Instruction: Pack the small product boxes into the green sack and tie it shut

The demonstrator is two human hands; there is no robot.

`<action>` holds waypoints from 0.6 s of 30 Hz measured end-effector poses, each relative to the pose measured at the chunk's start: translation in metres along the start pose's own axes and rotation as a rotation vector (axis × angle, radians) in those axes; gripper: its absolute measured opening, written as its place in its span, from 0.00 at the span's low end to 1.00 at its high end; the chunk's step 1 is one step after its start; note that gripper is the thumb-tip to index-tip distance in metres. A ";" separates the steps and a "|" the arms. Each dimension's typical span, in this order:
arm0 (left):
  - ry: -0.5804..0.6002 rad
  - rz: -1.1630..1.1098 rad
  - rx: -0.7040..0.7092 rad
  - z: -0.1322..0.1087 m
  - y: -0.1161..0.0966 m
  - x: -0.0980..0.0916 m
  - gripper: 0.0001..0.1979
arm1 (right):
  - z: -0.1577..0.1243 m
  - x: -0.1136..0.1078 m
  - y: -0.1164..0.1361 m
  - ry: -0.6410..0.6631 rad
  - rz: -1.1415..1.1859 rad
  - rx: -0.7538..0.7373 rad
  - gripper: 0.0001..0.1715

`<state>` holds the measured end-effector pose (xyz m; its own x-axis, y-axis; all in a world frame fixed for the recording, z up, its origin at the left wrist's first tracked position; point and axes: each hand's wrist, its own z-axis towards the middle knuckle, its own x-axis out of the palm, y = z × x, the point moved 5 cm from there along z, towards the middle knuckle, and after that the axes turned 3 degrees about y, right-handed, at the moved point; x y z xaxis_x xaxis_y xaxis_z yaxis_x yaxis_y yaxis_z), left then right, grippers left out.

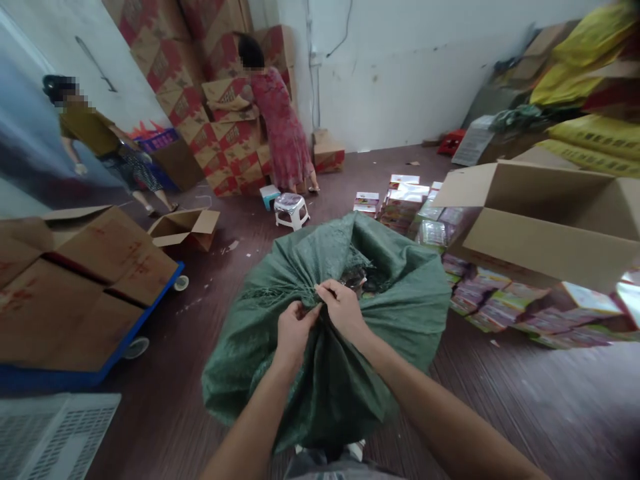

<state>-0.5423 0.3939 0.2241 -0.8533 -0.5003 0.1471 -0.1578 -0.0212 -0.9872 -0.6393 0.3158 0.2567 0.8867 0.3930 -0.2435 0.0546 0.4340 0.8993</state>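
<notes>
A large green woven sack (400, 320) stands in front of me, its mouth gathered into folds at the middle. My left hand (295, 327) pinches at the gathered neck from the left. Close beside it, my right hand (343, 307) is closed on the same bunched cloth, thumb and fingertips together. Whether a thin tie lies between the fingertips is too small to make out. Behind my right hand the cloth leaves a gap, and dark contents (356, 279) show inside, not clear enough to name.
On the left, a blue trolley (143, 310) carries cartons (100, 267); a white crate (75, 427) lies nearer. To the right, an open carton (550, 233) rests on packaged boxes (565, 307). Two people (283, 127) are farther back, one by stacked cartons (225, 147). A white stool (291, 210) stands ahead.
</notes>
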 end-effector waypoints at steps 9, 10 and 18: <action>-0.051 -0.202 -0.038 0.001 0.013 0.001 0.18 | 0.011 -0.007 -0.014 0.339 -0.353 0.076 0.05; -0.039 -0.200 -0.037 0.001 0.013 0.000 0.18 | 0.008 -0.008 -0.012 0.322 -0.384 0.034 0.07; 0.025 0.242 0.059 0.001 0.009 -0.008 0.15 | -0.001 -0.013 0.007 0.243 -0.327 -0.159 0.19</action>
<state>-0.5364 0.3969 0.2143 -0.8747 -0.4757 -0.0929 0.0810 0.0456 -0.9957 -0.6511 0.3145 0.2655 0.6999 0.3846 -0.6018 0.2265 0.6796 0.6977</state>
